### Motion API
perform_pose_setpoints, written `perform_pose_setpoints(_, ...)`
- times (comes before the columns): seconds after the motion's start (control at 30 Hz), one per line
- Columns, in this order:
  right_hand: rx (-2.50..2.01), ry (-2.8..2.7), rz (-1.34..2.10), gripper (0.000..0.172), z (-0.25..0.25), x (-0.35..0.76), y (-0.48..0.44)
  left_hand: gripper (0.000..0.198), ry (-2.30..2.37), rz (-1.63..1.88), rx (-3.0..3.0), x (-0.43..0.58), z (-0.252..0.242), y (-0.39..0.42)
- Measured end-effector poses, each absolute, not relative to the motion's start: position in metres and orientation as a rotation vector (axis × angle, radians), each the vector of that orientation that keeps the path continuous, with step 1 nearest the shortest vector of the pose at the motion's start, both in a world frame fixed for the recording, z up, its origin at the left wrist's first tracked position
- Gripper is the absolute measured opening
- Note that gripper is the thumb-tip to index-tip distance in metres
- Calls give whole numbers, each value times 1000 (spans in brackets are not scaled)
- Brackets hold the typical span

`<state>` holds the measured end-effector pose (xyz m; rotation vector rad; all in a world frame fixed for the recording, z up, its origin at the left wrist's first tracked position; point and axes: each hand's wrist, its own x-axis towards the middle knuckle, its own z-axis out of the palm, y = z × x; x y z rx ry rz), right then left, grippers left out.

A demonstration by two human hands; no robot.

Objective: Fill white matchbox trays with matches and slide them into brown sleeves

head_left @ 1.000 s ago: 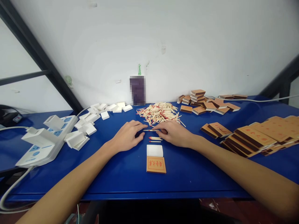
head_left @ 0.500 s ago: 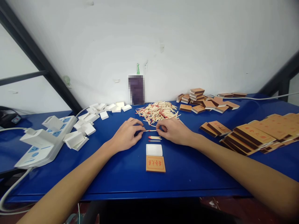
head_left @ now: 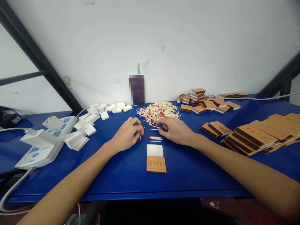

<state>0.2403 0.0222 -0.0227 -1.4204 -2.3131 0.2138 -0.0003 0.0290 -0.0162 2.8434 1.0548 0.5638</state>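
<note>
My left hand (head_left: 128,133) is closed, with a matchstick (head_left: 140,136) pinched at its fingertips, red head pointing down. My right hand (head_left: 173,130) is closed on a match (head_left: 155,126) that points left from its fingers, and a second match (head_left: 154,129) lies just below it. Nearer to me is a small row of matches (head_left: 155,138), red heads to the left. Below the row, a half-open matchbox (head_left: 156,164) shows its white tray (head_left: 155,150). A large heap of loose matches (head_left: 161,111) lies behind my hands.
White inner trays (head_left: 87,129) are scattered at the left, beside a power strip (head_left: 47,150) with plugs and cables. Orange matchbox sleeves (head_left: 255,134) are piled at the right, others (head_left: 201,101) at the back right. A dark pixelated object (head_left: 137,90) leans against the wall.
My hands have moved slightly apart. The match at my left fingertips has swung from nearly level to pointing down. More of the matches by my right fingertips now shows.
</note>
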Motion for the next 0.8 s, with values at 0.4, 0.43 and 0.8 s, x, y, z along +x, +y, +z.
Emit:
perform_pose_setpoints(0.4, -1361, -2322, 269, 14, -24, 239, 24, 15, 1314, 485, 2872, 5, -9, 21)
perform_pose_setpoints(0.43, -1364, -2319, 272, 14, -23, 239, 24, 13, 1313, 482, 2880, 5, -9, 21)
perform_pose_setpoints(0.8, -1186, -2369, 261, 11, -28, 240, 26, 12, 1303, 554, 2748, 3, -19, 37)
